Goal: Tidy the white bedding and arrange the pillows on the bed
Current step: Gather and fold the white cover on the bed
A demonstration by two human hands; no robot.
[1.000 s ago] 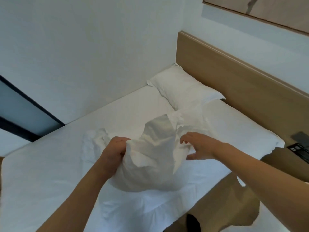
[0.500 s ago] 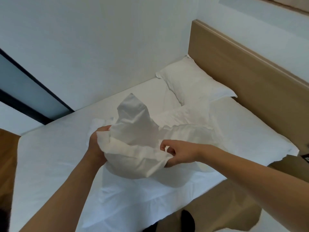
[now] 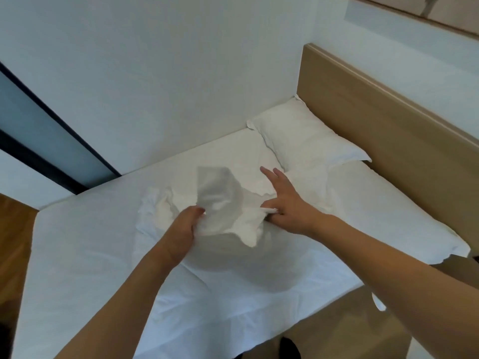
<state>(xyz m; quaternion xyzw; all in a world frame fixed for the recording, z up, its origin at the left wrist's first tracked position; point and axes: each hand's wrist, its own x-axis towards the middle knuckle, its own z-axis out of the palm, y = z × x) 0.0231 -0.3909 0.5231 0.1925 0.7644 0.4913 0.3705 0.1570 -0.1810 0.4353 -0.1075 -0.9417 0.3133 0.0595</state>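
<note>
A crumpled white pillowcase [image 3: 220, 203] is lifted just above the middle of the bed [image 3: 77, 255], which is covered by a white sheet. My left hand [image 3: 184, 229] grips its near-left edge, fingers curled into the cloth. My right hand [image 3: 282, 200] pinches the right edge between thumb and lower fingers, while the index and middle fingers point straight out toward the wall. One white pillow [image 3: 303, 136] lies flat in the far corner against the headboard. A second white pillow [image 3: 375, 203] lies next to it, nearer to me.
A wooden headboard [image 3: 388, 112] runs along the right. The white wall [image 3: 181, 73] borders the bed's far side, with a dark-framed glass panel [image 3: 39, 130] at the left. Wooden floor [image 3: 13, 242] shows at the left; a wooden bedside surface [image 3: 461, 270] sits right.
The pillowcase has dropped lower and flattened from its raised peak. My right hand shifted its hold to the right edge and stretched two fingers out. The camera view has tilted slightly.
</note>
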